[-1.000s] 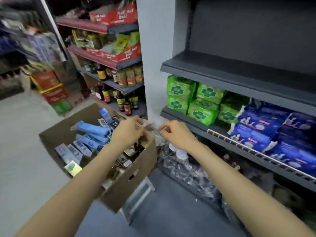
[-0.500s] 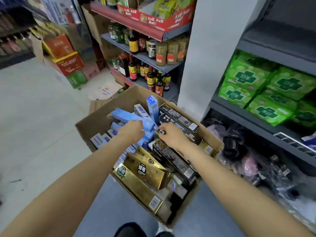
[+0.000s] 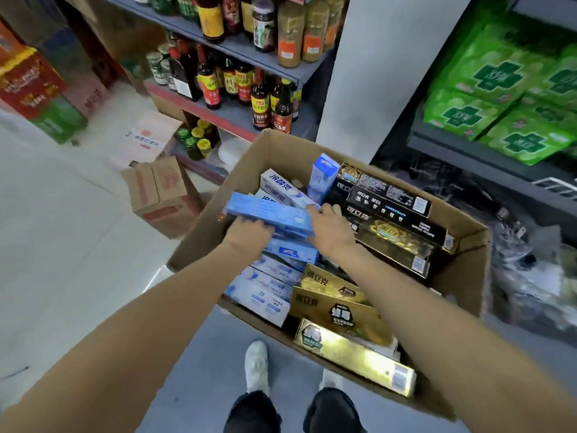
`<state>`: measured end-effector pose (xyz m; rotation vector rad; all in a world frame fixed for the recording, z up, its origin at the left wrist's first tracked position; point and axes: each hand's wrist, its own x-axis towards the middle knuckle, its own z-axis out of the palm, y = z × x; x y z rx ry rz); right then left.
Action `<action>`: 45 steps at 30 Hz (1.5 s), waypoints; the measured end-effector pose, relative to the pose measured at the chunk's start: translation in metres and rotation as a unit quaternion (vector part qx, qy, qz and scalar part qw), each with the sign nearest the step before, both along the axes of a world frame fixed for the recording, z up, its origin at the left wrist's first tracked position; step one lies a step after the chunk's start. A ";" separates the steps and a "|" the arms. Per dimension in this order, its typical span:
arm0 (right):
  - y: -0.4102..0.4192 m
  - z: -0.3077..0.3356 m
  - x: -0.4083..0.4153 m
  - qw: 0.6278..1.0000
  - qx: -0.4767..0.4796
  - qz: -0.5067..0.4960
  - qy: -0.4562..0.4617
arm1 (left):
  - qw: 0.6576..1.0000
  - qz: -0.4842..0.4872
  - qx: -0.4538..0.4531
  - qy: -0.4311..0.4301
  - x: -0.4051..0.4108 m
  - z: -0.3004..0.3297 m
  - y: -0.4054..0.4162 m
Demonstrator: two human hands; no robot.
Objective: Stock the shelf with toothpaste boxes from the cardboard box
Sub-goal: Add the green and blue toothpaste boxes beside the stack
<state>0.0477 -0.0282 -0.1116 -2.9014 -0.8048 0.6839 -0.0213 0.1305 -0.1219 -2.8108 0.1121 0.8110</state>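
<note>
Now both arms reach down into the cardboard box (image 3: pixel 462 276). Left hand (image 3: pixel 249 237) and right hand (image 3: pixel 329 228) each grip an end of one blue toothpaste box (image 3: pixel 268 214), fingers curled round it.

Dark glass sauce bottles (image 3: pixel 237 85) line grey shelves; green plastic packs (image 3: pixel 487 89) at right; a small, perhaps sealed, brown carton (image 3: pixel 162 195) on the floor.

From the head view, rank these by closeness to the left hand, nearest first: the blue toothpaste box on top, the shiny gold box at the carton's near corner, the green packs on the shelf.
1. Blue toothpaste box, in the left hand.
2. Shiny gold box, near right corner of the carton.
3. Green packs, on the shelf, far upper right.
</note>
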 end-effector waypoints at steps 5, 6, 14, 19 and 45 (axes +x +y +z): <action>0.004 0.002 0.001 0.998 0.035 -0.048 0.021 | 0.995 -0.087 0.038 -0.032 0.001 -0.010 -0.003; 0.001 0.006 0.002 0.996 0.064 -0.064 0.024 | 0.994 -0.100 0.028 -0.030 0.004 -0.007 0.000; -0.019 0.048 -0.003 0.786 0.471 -0.363 0.170 | 0.947 0.091 -0.304 -0.053 0.013 0.018 0.031; -0.040 0.069 -0.008 0.700 0.552 -0.406 0.199 | 0.867 0.147 -0.468 -0.089 0.018 0.046 0.032; -0.455 0.246 -0.025 0.643 0.688 -0.336 0.037 | 0.798 0.048 -0.538 -0.268 0.094 0.249 -0.411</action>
